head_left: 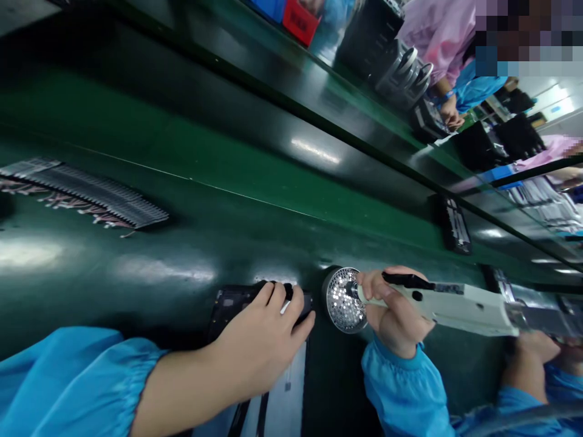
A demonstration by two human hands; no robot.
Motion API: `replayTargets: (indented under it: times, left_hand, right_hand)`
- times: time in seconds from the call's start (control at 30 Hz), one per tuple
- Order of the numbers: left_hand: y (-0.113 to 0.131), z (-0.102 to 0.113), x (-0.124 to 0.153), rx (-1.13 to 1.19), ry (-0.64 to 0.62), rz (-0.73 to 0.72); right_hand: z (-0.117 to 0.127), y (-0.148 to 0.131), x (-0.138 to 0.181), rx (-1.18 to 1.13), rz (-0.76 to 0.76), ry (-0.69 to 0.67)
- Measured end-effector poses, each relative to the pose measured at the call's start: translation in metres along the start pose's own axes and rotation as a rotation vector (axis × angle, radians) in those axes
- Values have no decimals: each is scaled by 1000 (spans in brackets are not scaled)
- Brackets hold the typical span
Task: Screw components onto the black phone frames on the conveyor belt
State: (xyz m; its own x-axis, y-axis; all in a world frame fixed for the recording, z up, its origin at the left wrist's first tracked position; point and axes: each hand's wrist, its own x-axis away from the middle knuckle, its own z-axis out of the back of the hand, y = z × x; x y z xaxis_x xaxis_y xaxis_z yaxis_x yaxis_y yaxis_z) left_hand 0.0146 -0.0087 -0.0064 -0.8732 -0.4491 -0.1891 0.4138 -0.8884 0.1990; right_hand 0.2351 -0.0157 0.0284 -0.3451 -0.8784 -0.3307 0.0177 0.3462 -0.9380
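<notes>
My right hand (396,306) is wrapped round a pale electric screwdriver (469,308) with a black lever. The driver's tip reaches into a round metal dish (334,303), whose inside is dotted with small shiny spots; whether these are screws or holes I cannot tell. To the left, my left hand (268,340) lies over a flat black device casing (228,303), fingers curled on its upper end. A pale panel (294,388) with dark strips shows below that hand. Part of the casing is hidden under my palm and forearm.
A fanned row of dark strips with pinkish wires (100,194) lies at left on the green bench (204,206). A black casing (453,224) sits by the raised ledge at right. Across the ledge are co-workers' hands (450,112), a red bin (300,21) and black trays. A co-worker's arm (523,370) is at lower right.
</notes>
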Motion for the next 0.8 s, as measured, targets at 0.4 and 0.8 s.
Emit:
replayTargets:
  times: [0.4,0.8]
  left_hand:
    - [4,-8,3,-54,3,11]
    - [6,-7,2,-107,38,35]
  right_hand:
    - [-2,6,-1,4,2,11]
    - [1,9,-2,43,-6,25]
